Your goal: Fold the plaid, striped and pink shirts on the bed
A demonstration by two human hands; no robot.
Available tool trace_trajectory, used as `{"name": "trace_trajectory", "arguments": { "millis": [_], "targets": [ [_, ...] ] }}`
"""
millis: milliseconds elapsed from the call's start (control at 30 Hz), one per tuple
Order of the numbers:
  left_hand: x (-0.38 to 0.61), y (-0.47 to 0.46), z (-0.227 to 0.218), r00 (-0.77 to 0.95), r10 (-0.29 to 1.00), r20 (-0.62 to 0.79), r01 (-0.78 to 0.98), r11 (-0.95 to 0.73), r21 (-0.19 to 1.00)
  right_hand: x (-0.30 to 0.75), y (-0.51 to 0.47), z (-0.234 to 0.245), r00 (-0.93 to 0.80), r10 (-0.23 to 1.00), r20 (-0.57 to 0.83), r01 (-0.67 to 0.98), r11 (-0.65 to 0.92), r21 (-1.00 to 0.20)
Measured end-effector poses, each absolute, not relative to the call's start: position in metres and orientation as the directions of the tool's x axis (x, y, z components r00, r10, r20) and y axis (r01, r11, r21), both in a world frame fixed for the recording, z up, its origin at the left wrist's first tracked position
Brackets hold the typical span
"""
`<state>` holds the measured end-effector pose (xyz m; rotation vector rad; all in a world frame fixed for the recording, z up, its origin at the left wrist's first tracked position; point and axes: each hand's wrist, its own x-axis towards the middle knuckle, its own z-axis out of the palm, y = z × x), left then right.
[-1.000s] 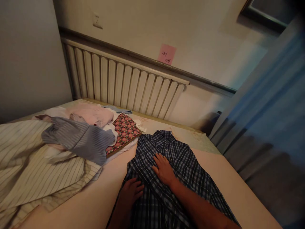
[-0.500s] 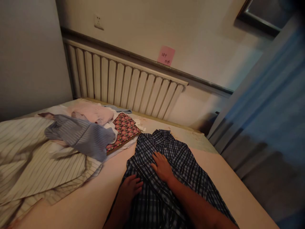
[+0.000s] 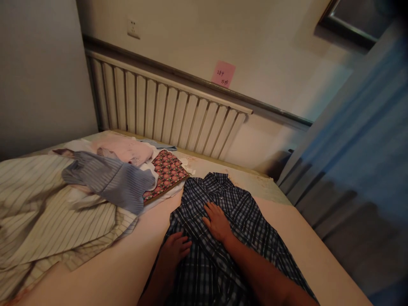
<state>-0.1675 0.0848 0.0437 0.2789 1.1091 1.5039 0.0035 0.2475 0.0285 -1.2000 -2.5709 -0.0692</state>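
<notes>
Head view. Change: over the last second both hands have stayed in place on the plaid shirt (image 3: 197,219); only the camera has shifted slightly. This suggests a steadying or smoothing hold, with the layout unaltered.

Location: the shirt lies spread on the pink sheet (image 3: 321,255), collar toward the radiator (image 3: 165,106), with what appears to be a sleeve running diagonally across its front.

Grip, right hand (image 3: 217,222): released; palm down on the shirt front, fingers extended. Grip, left hand (image 3: 174,251): on the shirt's left side, fingers slightly bent; whether fabric is pinched cannot be told.

Count: plaid shirt, one; hands, two; striped cream cloth (image 3: 70,229), one; blue-grey ribbed garment (image 3: 127,182), one; red patterned item (image 3: 167,172), one. White pieces in the pile overlap; their number cannot be determined.
</notes>
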Motion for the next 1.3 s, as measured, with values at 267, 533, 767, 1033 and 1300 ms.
{"name": "trace_trajectory", "arguments": {
  "millis": [267, 533, 767, 1033, 1300],
  "targets": [
    [-0.167, 0.086, 0.043, -0.288, 0.857, -0.428, -0.646, 0.156, 0.748, 0.004, 0.248, 0.027, -0.601, 0.742, 0.298, 0.757, 0.648, -0.084],
    [-0.166, 0.085, 0.044, -0.294, 0.861, -0.416, -0.652, 0.137, 0.746, 0.004, 0.248, 0.027, -0.605, 0.740, 0.293, 0.761, 0.646, -0.059],
    [-0.166, 0.089, 0.040, -0.286, 0.848, -0.446, -0.626, 0.187, 0.757, 0.005, 0.248, 0.026, -0.612, 0.733, 0.299, 0.757, 0.651, -0.047],
    [-0.167, 0.093, 0.043, -0.296, 0.828, -0.477, -0.642, 0.197, 0.741, 0.005, 0.250, 0.023, -0.624, 0.716, 0.313, 0.746, 0.665, -0.037],
    [-0.170, 0.087, 0.049, -0.432, 0.792, -0.432, -0.626, 0.082, 0.776, 0.005, 0.251, 0.022, -0.617, 0.733, 0.284, 0.756, 0.653, -0.041]
  ]
}}
